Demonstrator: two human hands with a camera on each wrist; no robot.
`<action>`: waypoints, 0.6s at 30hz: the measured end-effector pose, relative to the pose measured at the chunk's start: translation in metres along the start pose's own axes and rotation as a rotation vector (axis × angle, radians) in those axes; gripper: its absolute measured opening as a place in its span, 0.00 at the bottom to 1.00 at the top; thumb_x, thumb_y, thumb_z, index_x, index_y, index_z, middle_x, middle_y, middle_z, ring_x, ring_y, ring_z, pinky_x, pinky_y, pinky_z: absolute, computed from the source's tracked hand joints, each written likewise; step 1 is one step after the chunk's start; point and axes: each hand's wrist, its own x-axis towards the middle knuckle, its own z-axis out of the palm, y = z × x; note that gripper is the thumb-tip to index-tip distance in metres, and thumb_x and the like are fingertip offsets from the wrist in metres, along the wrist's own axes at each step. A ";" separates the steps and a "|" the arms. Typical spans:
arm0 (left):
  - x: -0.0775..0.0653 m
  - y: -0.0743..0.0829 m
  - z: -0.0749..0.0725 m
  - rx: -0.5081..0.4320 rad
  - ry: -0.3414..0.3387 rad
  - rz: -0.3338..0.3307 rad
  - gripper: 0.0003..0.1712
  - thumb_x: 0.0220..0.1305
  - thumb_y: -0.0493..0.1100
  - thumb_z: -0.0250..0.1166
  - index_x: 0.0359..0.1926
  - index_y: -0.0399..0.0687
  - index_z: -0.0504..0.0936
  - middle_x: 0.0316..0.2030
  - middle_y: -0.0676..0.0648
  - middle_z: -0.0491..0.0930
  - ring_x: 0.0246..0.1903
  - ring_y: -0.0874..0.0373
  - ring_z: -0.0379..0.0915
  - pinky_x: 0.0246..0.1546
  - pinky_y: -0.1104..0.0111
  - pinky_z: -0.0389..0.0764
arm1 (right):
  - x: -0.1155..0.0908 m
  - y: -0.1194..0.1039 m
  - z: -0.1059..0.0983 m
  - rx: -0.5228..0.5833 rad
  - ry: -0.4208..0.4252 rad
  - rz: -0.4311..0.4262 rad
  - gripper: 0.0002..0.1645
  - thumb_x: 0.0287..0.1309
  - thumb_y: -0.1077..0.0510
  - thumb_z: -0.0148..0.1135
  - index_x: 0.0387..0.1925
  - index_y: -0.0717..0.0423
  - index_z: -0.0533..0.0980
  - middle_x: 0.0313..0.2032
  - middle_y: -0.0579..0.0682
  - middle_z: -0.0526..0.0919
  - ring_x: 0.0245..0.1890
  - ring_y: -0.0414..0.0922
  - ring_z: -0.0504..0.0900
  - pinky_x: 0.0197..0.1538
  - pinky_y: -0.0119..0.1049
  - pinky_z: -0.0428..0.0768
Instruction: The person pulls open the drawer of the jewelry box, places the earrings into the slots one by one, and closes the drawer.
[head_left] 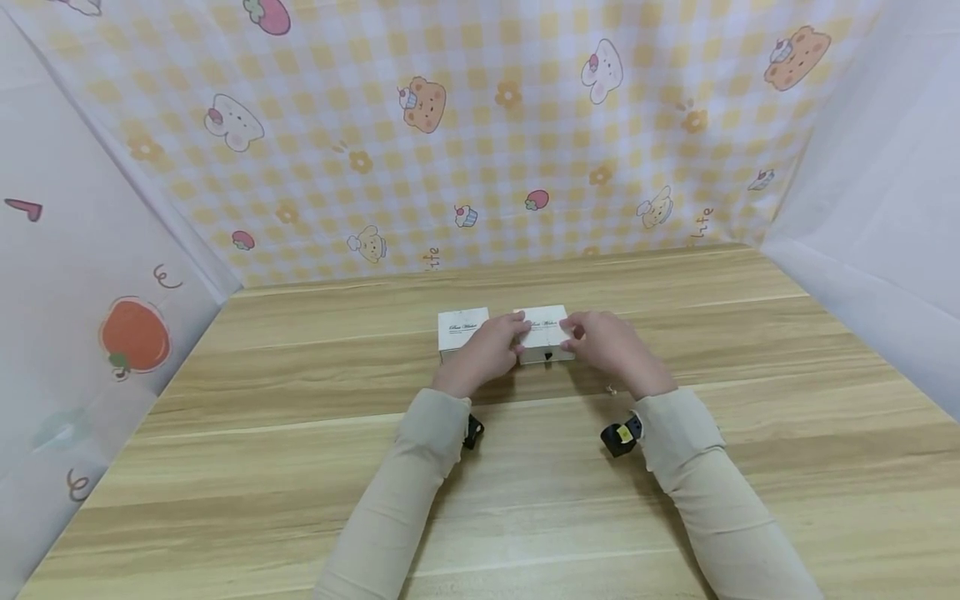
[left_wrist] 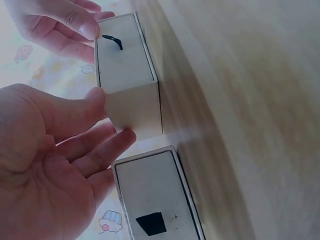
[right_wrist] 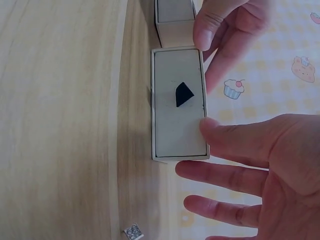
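Observation:
Two small white drawer-style gift boxes with script lettering on top stand side by side on the table. The right gift box (head_left: 544,327) has a black pull tab (right_wrist: 183,95) on its front face. My left hand (head_left: 491,348) grips its left end, thumb at the upper front edge and fingers at the end wall. At the opposite end, my right hand (head_left: 603,337) holds the corner between thumb and index finger, the other fingers spread. The left gift box (head_left: 459,323) sits just beside my left hand, which partly covers it; its front bears a dark tab (left_wrist: 151,224).
A small silvery square piece (right_wrist: 133,232) lies on the wooden table (head_left: 540,483), near my right wrist. Behind the table hangs a yellow checked cloth (head_left: 480,125) with cartoon prints. White cloth walls stand at left and right.

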 end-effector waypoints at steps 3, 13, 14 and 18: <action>0.001 -0.001 0.000 -0.006 0.013 -0.003 0.25 0.63 0.34 0.57 0.62 0.42 0.70 0.67 0.44 0.61 0.67 0.50 0.56 0.67 0.62 0.56 | 0.001 0.000 0.001 -0.002 0.005 0.006 0.25 0.61 0.52 0.57 0.58 0.57 0.72 0.48 0.58 0.80 0.38 0.49 0.76 0.41 0.42 0.71; 0.003 -0.001 0.000 -0.018 0.020 0.000 0.24 0.63 0.35 0.58 0.61 0.41 0.71 0.66 0.44 0.63 0.67 0.50 0.56 0.67 0.62 0.56 | 0.001 0.001 0.001 -0.027 0.020 0.002 0.24 0.61 0.52 0.57 0.57 0.58 0.72 0.48 0.59 0.81 0.47 0.54 0.78 0.50 0.52 0.71; 0.003 -0.001 0.000 -0.021 0.019 -0.002 0.24 0.63 0.35 0.58 0.61 0.41 0.71 0.66 0.44 0.63 0.67 0.50 0.56 0.67 0.62 0.56 | 0.000 0.000 0.000 -0.029 0.019 0.003 0.24 0.61 0.52 0.57 0.57 0.58 0.73 0.48 0.59 0.81 0.48 0.55 0.78 0.51 0.53 0.71; 0.002 -0.001 0.000 -0.027 0.020 -0.013 0.24 0.63 0.35 0.58 0.61 0.42 0.71 0.66 0.44 0.63 0.67 0.50 0.56 0.67 0.62 0.56 | 0.000 0.000 0.000 -0.035 0.019 -0.001 0.22 0.61 0.53 0.57 0.55 0.58 0.74 0.48 0.59 0.81 0.49 0.56 0.78 0.53 0.55 0.70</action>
